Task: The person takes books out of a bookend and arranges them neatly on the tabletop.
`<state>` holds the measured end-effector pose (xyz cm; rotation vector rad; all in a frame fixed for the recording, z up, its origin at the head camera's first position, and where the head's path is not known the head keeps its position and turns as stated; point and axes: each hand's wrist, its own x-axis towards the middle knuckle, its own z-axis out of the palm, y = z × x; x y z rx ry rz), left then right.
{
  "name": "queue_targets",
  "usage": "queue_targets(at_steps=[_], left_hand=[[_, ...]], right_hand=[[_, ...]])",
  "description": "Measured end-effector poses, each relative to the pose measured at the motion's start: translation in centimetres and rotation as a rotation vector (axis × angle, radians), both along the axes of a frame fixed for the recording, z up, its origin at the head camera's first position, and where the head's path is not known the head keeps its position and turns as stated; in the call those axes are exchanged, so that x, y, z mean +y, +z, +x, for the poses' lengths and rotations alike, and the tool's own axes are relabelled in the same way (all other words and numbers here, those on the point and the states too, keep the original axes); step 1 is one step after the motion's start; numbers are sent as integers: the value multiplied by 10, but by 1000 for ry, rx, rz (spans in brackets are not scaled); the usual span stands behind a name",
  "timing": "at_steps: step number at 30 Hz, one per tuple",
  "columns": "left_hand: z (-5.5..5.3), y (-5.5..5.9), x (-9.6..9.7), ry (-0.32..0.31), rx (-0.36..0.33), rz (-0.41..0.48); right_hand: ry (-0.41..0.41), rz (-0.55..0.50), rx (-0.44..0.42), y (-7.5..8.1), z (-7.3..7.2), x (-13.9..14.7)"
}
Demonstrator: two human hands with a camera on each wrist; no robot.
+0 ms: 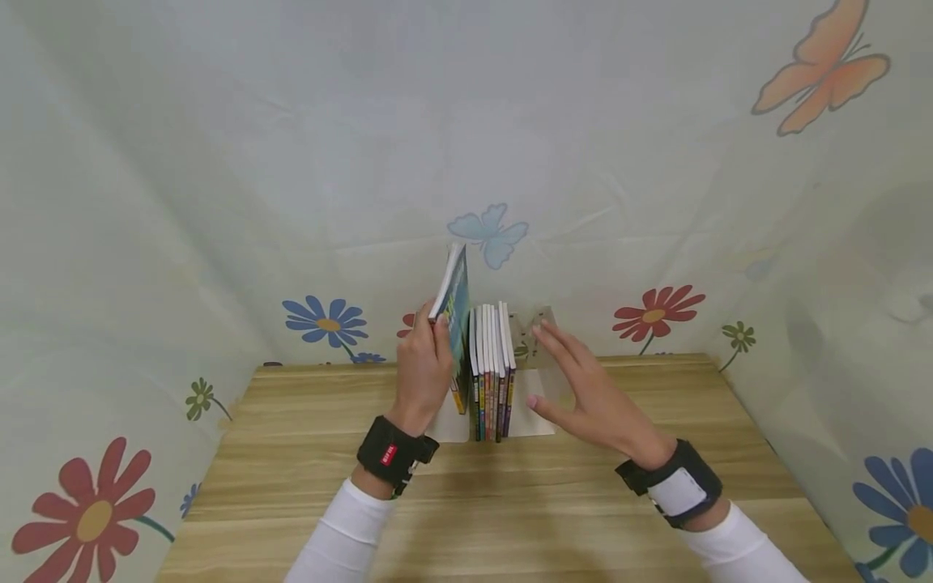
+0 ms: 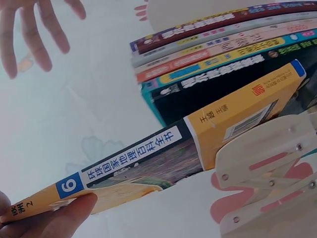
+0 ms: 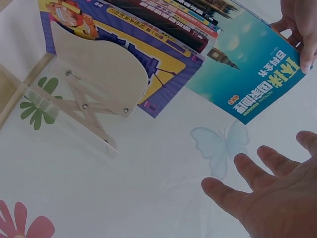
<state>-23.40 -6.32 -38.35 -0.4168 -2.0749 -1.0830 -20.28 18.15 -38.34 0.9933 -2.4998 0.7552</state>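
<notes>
Open passage above the row [image 1: 493,380], tilted book [image 1: 455,308] in the left grip [image 1: 424,368] blocking the row's left side, bookend [image 3: 99,64] and right grip [image 1: 594,397] obstructing the right, backdrop [image 1: 364,162] close behind, open approach across the table [image 1: 510,502] in front

Place: a small booth walled with printed sheeting [image 1: 350,146], probably a staged set-up; wider room type cannot be told.
Detail: wood-grain table [image 1: 291,470] against pale, creased sheeting at back and sides, bearing a blue butterfly [image 1: 494,237], an orange butterfly [image 1: 824,77] and red flowers [image 1: 95,521] (a nursery-like pattern). On the table, upright books [image 1: 490,405] in a pale stand [image 1: 534,417]. Person wears black wrist straps [image 1: 386,449], consistent with recording.
</notes>
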Motion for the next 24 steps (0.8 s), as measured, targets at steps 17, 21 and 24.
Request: queue_targets(at_steps=[17, 21, 24], left_hand=[[7, 29, -3, -12, 55, 28], [11, 35, -4, -21, 70, 38], [14, 40, -5, -26, 85, 45]], right_hand=[[4, -2, 38, 18, -5, -4], [3, -2, 44, 21, -4, -4], [-2, -4, 42, 23, -4, -4]])
